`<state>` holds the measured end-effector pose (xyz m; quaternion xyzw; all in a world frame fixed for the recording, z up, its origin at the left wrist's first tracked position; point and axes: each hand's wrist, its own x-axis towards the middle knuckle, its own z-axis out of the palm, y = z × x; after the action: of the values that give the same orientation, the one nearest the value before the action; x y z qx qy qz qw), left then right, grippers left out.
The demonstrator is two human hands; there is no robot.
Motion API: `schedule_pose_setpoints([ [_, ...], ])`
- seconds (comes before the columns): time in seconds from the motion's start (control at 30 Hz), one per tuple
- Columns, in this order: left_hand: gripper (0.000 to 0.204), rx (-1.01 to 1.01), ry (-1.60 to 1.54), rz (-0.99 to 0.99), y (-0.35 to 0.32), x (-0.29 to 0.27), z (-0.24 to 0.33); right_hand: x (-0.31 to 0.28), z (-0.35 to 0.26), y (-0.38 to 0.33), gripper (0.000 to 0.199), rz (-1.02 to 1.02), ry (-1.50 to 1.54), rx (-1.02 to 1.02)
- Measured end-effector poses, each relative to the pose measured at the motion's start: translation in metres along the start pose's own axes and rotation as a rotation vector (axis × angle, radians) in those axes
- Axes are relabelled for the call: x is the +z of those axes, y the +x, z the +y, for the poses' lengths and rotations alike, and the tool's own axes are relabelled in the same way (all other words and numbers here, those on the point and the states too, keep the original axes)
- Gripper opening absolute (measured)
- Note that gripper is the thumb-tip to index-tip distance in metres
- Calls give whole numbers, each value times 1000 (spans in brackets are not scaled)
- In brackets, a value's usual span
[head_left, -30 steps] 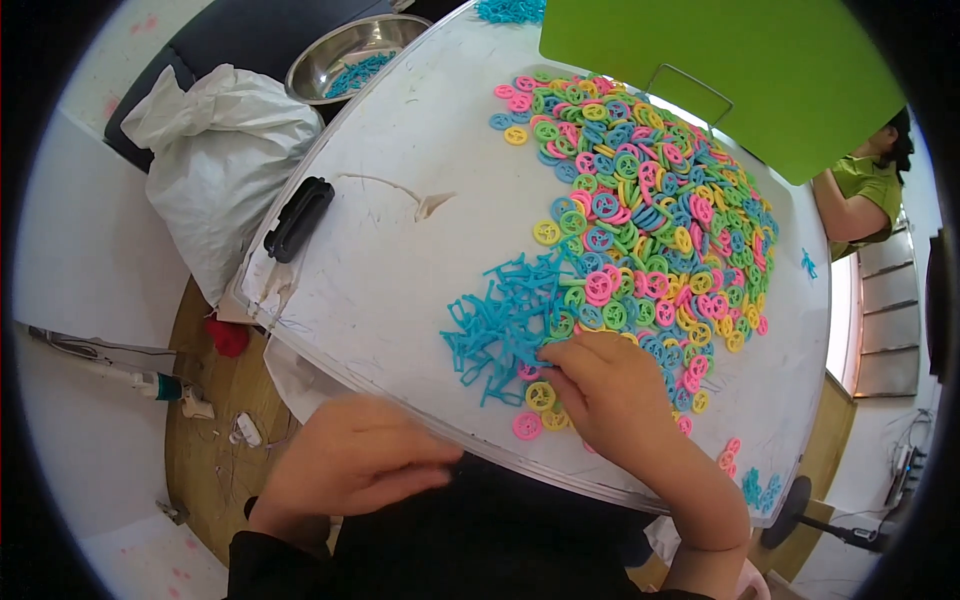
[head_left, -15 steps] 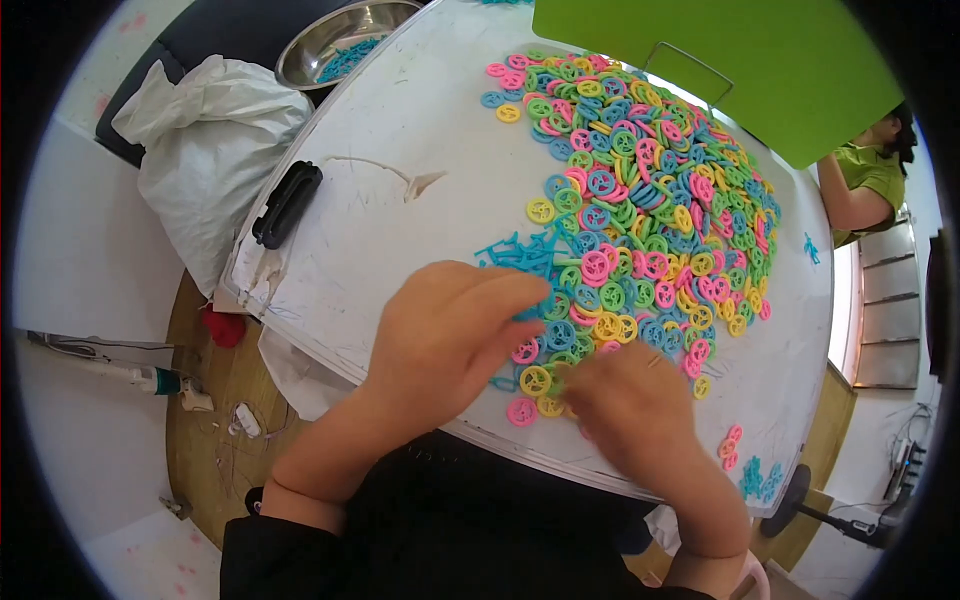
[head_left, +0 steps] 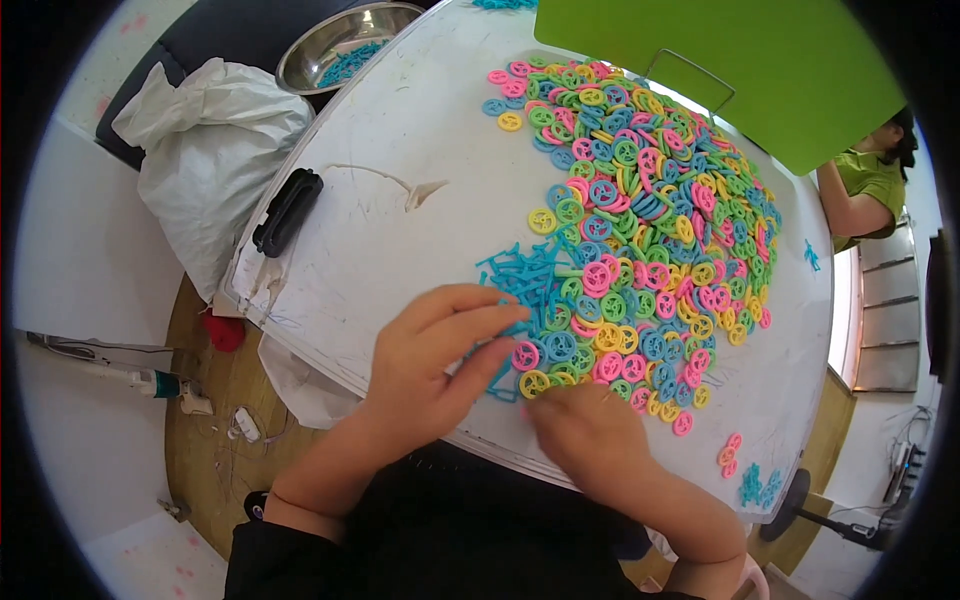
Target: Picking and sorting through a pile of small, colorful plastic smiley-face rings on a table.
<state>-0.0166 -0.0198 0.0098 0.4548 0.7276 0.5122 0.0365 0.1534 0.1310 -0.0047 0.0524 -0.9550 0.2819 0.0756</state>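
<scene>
A large heap of small plastic spoked wheels (head_left: 650, 210) in pink, yellow, green and blue covers the table's right half. Against its left edge lies a pile of thin blue plastic sticks (head_left: 535, 275). My left hand (head_left: 425, 355) is at that pile, fingers curled and thumb brought close to the index finger; whatever they hold is hidden among the blue sticks. At the heap's near edge is my right hand (head_left: 590, 430), fingers bunched and slightly blurred. A bit of pink shows at its fingertips, too small to make out.
The white table (head_left: 400, 130) bears a black handle-like case (head_left: 288, 212) at its left edge. Beyond it are a steel bowl (head_left: 300, 65) of blue pieces and a white sack (head_left: 215, 150). A green board (head_left: 710, 70) stands at the back; a person (head_left: 860, 195) sits far right.
My right hand has moved left and slightly down, uncovering wheels at the heap's near edge. My left hand has shifted a little left and down, showing more of the blue sticks.
</scene>
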Motion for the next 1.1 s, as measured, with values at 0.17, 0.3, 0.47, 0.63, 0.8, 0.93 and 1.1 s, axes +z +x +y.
schedule_pose_setpoints([
  [0.17, 30, 1, -91, -119, -5, 13, 6, -31, 5, 15, 9, 176, 1223, 599],
  [0.3, 30, -24, -156, -131, -7, 28, 10, -26, 12, 19, 12, 304, 1376, 580],
  [0.47, 29, -49, -171, -34, -18, 42, 10, -17, 11, 12, 12, 356, 1502, 689],
  [0.63, 28, -17, -109, 14, -22, 45, 14, -16, 7, 10, 8, 391, 1548, 684],
  [0.8, 28, -126, -323, -17, -20, 45, 13, -18, 13, 6, 7, 375, 1583, 648],
  [0.93, 29, -51, -255, -46, -16, 41, 12, -20, 12, 11, 7, 388, 1567, 646],
  [1.1, 27, 252, 81, 21, -13, 41, 19, -26, 13, 12, 8, 335, 1546, 696],
])
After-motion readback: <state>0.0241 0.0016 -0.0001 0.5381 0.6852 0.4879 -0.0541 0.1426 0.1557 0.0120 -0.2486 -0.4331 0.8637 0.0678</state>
